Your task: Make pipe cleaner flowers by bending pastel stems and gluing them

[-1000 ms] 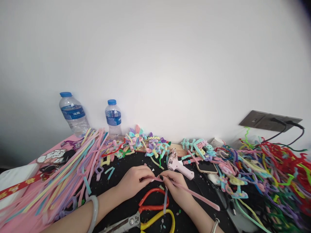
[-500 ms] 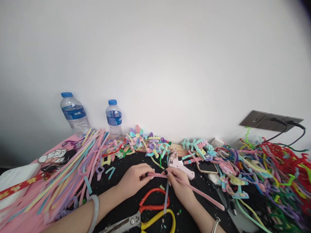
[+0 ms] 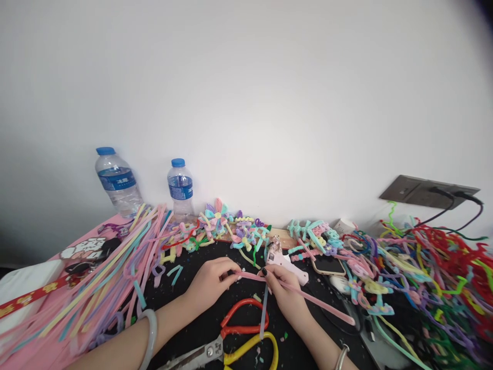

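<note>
A pink fuzzy stem [image 3: 323, 304] runs between both hands, its long free end slanting down to the right. My left hand [image 3: 213, 282] pinches its left end between thumb and finger. My right hand [image 3: 283, 290] grips it a short way along, with thumb and finger pressed together. A thin greyish-purple strip [image 3: 264, 313] hangs down from the right fingertips. Beneath the hands lie scissors [image 3: 210, 351] with one red and one yellow handle loop, on the black surface. Behind my right hand is a pale pink glue gun [image 3: 287, 267].
Loose pastel stems [image 3: 111, 267] cover the left side. Two water bottles [image 3: 180, 190] stand by the wall. Finished fuzzy flowers [image 3: 216, 216] line the back. A phone [image 3: 328, 265] and a tangled colourful pile [image 3: 435, 288] lie right, below a wall socket [image 3: 427, 192] with plugged cables.
The fingers of my left hand have shifted slightly on the stem's end. The stem's free end has moved a little up and left. The rest looks the same.
</note>
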Motion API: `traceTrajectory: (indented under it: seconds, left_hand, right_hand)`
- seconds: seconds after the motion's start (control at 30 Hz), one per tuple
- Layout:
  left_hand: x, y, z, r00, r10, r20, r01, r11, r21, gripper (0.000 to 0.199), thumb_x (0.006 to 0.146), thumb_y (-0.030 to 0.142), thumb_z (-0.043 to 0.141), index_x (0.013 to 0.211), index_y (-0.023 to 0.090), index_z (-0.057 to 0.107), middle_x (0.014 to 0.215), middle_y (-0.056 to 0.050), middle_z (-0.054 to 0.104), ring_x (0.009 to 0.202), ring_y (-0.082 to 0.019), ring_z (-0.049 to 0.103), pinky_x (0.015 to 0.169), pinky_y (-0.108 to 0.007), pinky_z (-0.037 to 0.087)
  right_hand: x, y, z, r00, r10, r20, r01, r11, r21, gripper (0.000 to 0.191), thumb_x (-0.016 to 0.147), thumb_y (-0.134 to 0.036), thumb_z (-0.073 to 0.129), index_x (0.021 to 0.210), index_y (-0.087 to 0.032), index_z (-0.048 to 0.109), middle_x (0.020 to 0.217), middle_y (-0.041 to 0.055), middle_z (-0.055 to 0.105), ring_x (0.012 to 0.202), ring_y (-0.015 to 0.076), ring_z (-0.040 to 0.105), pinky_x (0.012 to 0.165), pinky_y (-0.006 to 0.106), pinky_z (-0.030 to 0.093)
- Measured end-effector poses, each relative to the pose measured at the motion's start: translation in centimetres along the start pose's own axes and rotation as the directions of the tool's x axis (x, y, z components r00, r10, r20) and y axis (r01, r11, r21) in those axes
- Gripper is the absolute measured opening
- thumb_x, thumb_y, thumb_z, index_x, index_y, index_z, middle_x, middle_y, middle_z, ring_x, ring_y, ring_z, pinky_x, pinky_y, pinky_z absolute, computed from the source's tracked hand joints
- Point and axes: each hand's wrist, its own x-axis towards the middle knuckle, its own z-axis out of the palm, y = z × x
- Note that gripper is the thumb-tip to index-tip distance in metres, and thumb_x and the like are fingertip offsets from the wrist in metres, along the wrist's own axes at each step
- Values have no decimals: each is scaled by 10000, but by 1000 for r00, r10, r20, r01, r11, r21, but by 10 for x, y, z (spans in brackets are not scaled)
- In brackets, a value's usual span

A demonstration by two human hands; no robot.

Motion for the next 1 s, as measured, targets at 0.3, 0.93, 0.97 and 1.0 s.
traceTrajectory:
  seconds: [0.3, 0.93, 0.97, 1.0]
  left_hand:
    - [0, 1, -1, 999, -29, -36, 28, 1000, -9, 140, 803, 209, 559, 743, 156, 674, 638, 12, 583, 519, -91, 521, 547, -199, 365]
    - [1, 2, 0, 994, -95, -49, 90, 991, -96, 137, 762, 175, 573, 685, 138, 680, 600, 9, 575, 464, -88, 525, 495, -190, 380]
    - [1, 2, 0, 994, -97, -48, 92, 991, -97, 136, 761, 177, 573, 684, 138, 679, 603, 8, 577, 463, -88, 524, 494, -191, 380]
    - [1, 2, 0, 994, -98, -47, 93, 991, -100, 138, 761, 180, 573, 681, 138, 677, 608, 7, 580, 461, -87, 523, 492, -191, 381]
  right_hand:
    - [0, 0, 0, 999, 2, 33, -2, 1000, 4, 267, 868, -284, 453, 736, -160, 649, 525, -37, 427, 515, 135, 404, 494, 249, 307]
    - [0, 2, 0, 999, -32, 43, 33, 999, -13, 224, 849, -222, 468, 748, -167, 659, 546, -20, 479, 530, 148, 435, 498, 262, 325]
    - [0, 2, 0, 999, -32, 44, 32, 999, -10, 226, 850, -221, 466, 749, -166, 660, 544, -20, 477, 526, 148, 432, 495, 263, 323]
    - [0, 2, 1, 999, -32, 43, 32, 999, -8, 226, 849, -221, 466, 748, -165, 660, 543, -20, 476, 525, 148, 431, 495, 264, 321]
